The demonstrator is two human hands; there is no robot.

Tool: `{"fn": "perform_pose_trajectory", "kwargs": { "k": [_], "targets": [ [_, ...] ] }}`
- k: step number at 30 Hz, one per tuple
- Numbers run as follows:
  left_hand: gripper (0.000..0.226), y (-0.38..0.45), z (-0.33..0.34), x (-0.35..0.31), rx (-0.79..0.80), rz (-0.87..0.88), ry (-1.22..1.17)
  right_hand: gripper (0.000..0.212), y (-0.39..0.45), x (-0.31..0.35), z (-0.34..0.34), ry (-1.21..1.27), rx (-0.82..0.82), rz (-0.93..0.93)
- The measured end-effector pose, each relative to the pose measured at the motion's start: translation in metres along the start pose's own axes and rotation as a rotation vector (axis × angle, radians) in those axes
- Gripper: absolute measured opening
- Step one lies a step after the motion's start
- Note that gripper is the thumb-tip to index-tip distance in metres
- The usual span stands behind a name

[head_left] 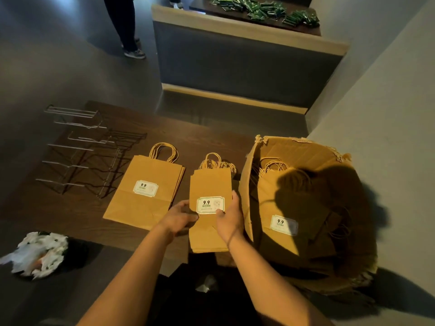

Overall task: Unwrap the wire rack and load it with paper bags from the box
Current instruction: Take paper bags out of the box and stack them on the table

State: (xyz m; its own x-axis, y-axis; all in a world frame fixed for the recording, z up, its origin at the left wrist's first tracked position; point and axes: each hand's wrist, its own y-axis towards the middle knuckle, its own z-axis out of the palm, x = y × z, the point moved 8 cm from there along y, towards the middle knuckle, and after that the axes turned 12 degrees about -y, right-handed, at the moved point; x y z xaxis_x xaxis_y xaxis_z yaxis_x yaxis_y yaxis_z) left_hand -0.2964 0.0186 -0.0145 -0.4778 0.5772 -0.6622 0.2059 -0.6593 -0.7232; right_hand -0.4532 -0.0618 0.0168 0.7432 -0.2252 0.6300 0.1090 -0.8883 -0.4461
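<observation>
The cardboard box (306,208) holds more paper bags (282,220). Both hands, left hand (180,216) and right hand (229,218), grip a bundle of bags (210,184) by its edges over the table (211,137). The wire rack (89,151) lies bare at the table's left, beside another stack (143,191).

Left hand (181,217) and right hand (229,220) both forward, fingers curled, gripping

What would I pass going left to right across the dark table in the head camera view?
Wire rack → flat stack of paper bags → bundle of bags held in both hands, left hand and right hand → open cardboard box with more bags inside.
</observation>
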Motion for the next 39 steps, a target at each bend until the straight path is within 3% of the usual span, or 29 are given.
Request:
{"fn": "perform_pose_trajectory", "kwargs": {
  "k": [3,6,10,13,15,19,23,26,28,34,39],
  "targets": [
    [0.056,0.019,0.007,-0.004,-0.041,0.169,0.086,0.091,-0.002,0.004,-0.006,-0.211,-0.126,-0.009],
    [0.066,0.037,0.017,-0.007,-0.073,0.264,0.201,0.105,-0.002,0.001,0.008,-0.503,-0.126,-0.023],
    [0.090,0.065,0.028,0.025,0.002,0.175,0.375,0.101,0.002,-0.008,0.035,-0.789,0.070,-0.053],
    [0.084,0.073,0.031,0.047,0.003,0.150,0.449,0.089,0.007,-0.028,0.049,-0.859,0.301,0.042],
    [0.076,0.072,0.034,0.052,-0.024,0.172,0.466,0.083,0.008,-0.040,0.054,-0.822,0.408,0.120],
    [0.061,0.066,0.036,0.051,-0.048,0.142,0.472,0.079,0.006,-0.037,0.052,-0.770,0.410,0.115],
    [0.040,0.058,0.031,0.031,-0.085,0.118,0.371,0.075,0.007,-0.008,0.047,-0.577,0.413,-0.001],
    [0.011,0.039,0.032,-0.011,-0.158,0.233,0.244,0.067,0.005,0.030,0.030,-0.360,0.416,-0.106],
    [0.016,0.026,0.039,-0.041,-0.169,0.309,0.179,0.063,0.002,0.056,0.010,-0.233,0.408,-0.155],
    [0.017,-0.017,0.094,-0.100,0.000,0.402,-0.063,0.037,0.004,0.084,-0.089,0.252,0.236,-0.216],
    [0.017,-0.037,0.131,-0.106,0.067,0.390,-0.184,0.030,0.048,-0.002,-0.167,0.252,-0.035,-0.082]
  ]
}}
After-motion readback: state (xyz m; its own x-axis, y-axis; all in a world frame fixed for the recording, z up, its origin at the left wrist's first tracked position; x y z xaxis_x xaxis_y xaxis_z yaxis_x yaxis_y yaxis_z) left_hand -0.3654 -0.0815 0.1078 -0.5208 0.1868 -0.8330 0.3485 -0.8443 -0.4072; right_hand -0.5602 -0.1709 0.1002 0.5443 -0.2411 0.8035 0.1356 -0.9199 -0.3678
